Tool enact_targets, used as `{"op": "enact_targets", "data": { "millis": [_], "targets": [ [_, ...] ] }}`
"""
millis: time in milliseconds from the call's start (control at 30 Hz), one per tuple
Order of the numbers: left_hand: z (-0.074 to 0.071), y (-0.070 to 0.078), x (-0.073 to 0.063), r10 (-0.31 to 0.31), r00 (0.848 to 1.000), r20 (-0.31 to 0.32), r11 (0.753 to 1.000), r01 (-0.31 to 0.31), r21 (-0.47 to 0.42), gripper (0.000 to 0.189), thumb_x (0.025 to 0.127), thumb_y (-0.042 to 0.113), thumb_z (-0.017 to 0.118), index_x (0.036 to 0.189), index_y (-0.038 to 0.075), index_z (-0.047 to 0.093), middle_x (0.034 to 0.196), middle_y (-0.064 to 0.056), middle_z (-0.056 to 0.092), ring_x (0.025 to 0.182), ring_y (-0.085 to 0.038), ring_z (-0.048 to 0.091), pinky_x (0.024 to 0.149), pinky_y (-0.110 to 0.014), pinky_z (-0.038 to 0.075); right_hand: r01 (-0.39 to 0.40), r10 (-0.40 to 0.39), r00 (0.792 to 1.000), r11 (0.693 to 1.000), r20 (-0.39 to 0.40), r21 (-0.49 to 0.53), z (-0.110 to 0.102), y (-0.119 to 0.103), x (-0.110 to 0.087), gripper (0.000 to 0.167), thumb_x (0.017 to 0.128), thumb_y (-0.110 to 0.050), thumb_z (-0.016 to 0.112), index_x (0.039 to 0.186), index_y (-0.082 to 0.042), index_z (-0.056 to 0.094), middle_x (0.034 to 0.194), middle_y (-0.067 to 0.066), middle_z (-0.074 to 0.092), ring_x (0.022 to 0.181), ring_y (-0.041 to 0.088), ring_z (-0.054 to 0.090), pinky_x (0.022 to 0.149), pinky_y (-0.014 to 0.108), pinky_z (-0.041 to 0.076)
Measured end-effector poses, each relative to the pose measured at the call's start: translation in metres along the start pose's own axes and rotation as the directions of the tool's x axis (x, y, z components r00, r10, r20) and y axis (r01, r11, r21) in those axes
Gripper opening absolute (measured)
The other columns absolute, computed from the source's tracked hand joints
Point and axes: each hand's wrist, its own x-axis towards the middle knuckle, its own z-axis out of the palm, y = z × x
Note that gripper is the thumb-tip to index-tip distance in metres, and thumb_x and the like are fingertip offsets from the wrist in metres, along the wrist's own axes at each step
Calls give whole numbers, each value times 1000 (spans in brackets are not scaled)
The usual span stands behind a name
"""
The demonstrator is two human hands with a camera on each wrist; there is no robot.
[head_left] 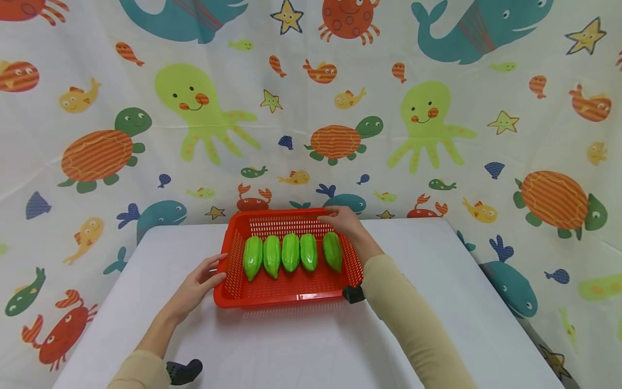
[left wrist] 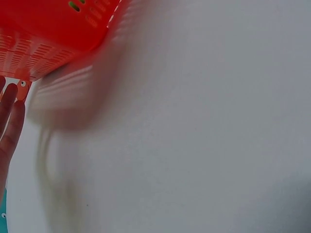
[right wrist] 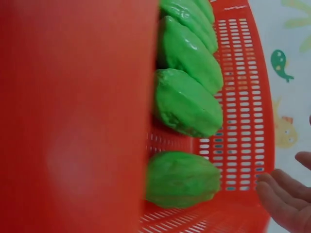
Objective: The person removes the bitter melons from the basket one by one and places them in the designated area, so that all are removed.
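A red plastic basket (head_left: pixel 296 296) with slotted walls holds several green, ridged fruits, one of them (head_left: pixel 332 252) set apart at the right. The others, among them a glossy one (head_left: pixel 290 252), lie side by side in a row. My left hand (head_left: pixel 195 286) is at the basket's left side, fingers and thumb spread towards the rim; contact is unclear. In the left wrist view its straight fingers (left wrist: pixel 12 119) show beside the basket corner. My right hand (head_left: pixel 344 221) reaches to the back right rim. The right wrist view shows its fingers (right wrist: pixel 286 196) extended at the rim, with nothing pinched.
The basket is over a white table (head_left: pixel 291 351), its shadow falling in front. A white cloth (head_left: pixel 291 124) printed with sea animals hangs behind the table. Dark wrist devices show near each forearm, one at the left (head_left: pixel 184 371) and one at the right (head_left: pixel 353 293).
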Motion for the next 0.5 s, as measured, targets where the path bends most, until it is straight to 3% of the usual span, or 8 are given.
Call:
{"op": "enact_targets", "data": {
  "millis": [300, 500],
  "targets": [
    [0, 0, -1, -6, 1000, -4, 1000, 6, -4, 60, 98, 32, 58, 151, 19, 34, 147, -20, 39, 129, -43, 43, 94, -50, 50, -33, 34, 999, 999, 13, -23, 1, 2, 8, 59, 91, -32, 69, 143, -11, 50, 144, 13, 48, 127, 32, 46, 106, 49, 41],
    [0, 0, -1, -9, 1000, 0, 1000, 9, -12, 60, 98, 31, 58, 152, 20, 33, 147, -21, 38, 129, -42, 43, 94, -51, 50, -34, 37, 999, 994, 18, -107, 0, 4, 11, 56, 91, -29, 70, 140, -8, 53, 149, 13, 42, 131, 31, 42, 106, 45, 41]
  ]
}}
